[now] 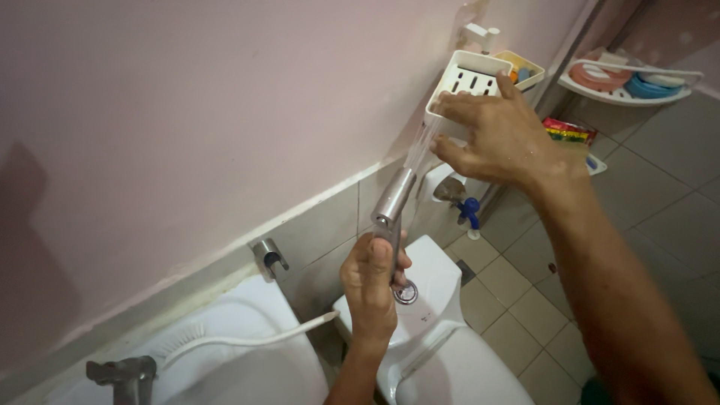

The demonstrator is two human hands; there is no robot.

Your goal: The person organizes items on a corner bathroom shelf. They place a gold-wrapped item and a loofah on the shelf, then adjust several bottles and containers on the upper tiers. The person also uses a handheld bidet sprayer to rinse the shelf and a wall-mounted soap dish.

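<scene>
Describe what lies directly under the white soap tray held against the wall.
Under the white soap tray: spraying water, metal sprayer, wall tap. The right hand covers its lower edge.

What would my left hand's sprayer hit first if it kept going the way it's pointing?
The left hand aims the metal sprayer up and right. First in that line is probably the white slotted soap dish, held by the right hand; depth is unclear.

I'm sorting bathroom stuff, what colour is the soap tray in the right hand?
White, with dark slots in its base; the head view shows the soap tray held by the right hand.
</scene>
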